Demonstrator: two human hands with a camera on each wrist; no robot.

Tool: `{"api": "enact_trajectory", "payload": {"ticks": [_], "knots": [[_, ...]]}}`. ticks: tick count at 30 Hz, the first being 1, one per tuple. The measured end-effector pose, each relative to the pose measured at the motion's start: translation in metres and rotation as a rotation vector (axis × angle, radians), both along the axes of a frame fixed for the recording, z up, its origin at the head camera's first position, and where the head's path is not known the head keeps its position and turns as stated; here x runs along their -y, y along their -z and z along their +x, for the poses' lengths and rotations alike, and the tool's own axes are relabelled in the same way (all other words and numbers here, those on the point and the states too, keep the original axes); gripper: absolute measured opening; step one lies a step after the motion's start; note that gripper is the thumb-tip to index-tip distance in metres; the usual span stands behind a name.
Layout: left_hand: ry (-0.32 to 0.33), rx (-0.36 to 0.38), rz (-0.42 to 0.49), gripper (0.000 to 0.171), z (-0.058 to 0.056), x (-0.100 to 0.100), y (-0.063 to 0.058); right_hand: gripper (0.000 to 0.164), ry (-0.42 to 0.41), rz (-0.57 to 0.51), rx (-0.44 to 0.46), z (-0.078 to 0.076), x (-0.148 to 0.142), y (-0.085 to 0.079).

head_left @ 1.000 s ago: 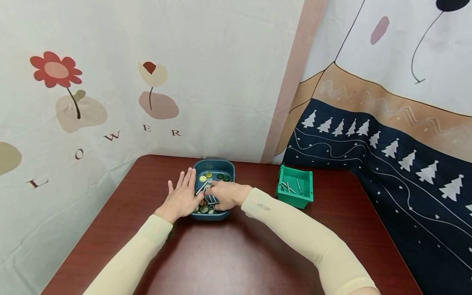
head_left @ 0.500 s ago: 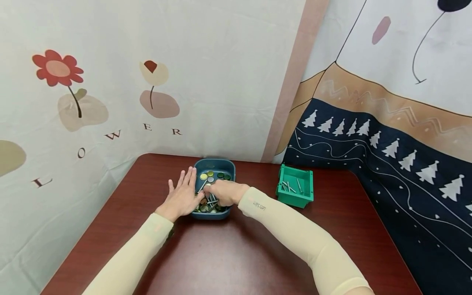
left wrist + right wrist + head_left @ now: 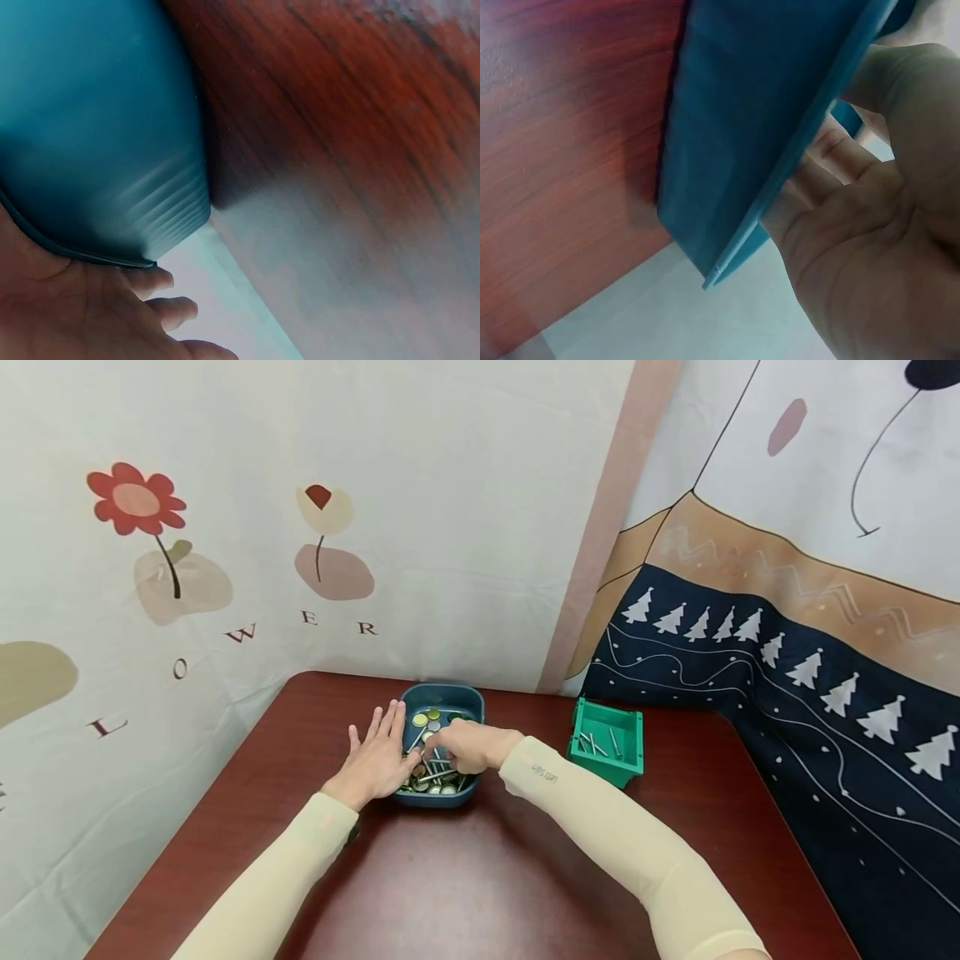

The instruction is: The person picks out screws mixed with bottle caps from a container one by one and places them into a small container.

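A blue plastic box (image 3: 442, 689) on the table holds round caps (image 3: 420, 720) in yellow, green and silver, and a pile of thin silver nail-like rods (image 3: 438, 768). My left hand (image 3: 375, 762) rests on the box's left rim, fingers straight and spread, thumb over the inside. In the left wrist view its palm lies against the rim. My right hand (image 3: 474, 746) reaches over the right rim into the box, its index finger bent down among the rods. The right wrist view has its fingers (image 3: 817, 176) passing inside the wall, with the tips hidden; I cannot tell whether they pinch a rod.
A green plastic bin (image 3: 609, 739) with several silver rods (image 3: 592, 745) inside stands to the right of the blue box. The dark red wooden table (image 3: 465, 877) ends at a printed curtain (image 3: 465, 527) close behind both containers.
My right hand shifts slightly within the box, uncovering more of the rods near its front. My left hand stays on the rim. The head view has turned slightly left.
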State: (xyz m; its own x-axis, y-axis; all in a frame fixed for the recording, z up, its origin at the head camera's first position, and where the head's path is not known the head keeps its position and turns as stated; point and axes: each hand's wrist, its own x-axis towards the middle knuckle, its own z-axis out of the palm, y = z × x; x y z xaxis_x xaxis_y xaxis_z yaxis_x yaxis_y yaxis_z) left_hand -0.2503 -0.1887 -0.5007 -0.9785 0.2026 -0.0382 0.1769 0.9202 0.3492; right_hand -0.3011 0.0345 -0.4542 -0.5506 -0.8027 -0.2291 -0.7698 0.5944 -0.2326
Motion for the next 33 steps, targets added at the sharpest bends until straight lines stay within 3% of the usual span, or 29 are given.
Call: {"api": "enact_trajectory", "payload": {"ticks": [21,33], "knots": [[-0.004,-0.008,0.009,0.095,0.002,-0.001,-0.002,0.044,-0.005,-0.172,0.1,-0.004,-0.018,-0.019],[-0.007,-0.017,0.008,0.095,0.0,-0.003,0.0,0.054,0.071,-0.282,0.21,-0.007,-0.039,-0.034]]}}
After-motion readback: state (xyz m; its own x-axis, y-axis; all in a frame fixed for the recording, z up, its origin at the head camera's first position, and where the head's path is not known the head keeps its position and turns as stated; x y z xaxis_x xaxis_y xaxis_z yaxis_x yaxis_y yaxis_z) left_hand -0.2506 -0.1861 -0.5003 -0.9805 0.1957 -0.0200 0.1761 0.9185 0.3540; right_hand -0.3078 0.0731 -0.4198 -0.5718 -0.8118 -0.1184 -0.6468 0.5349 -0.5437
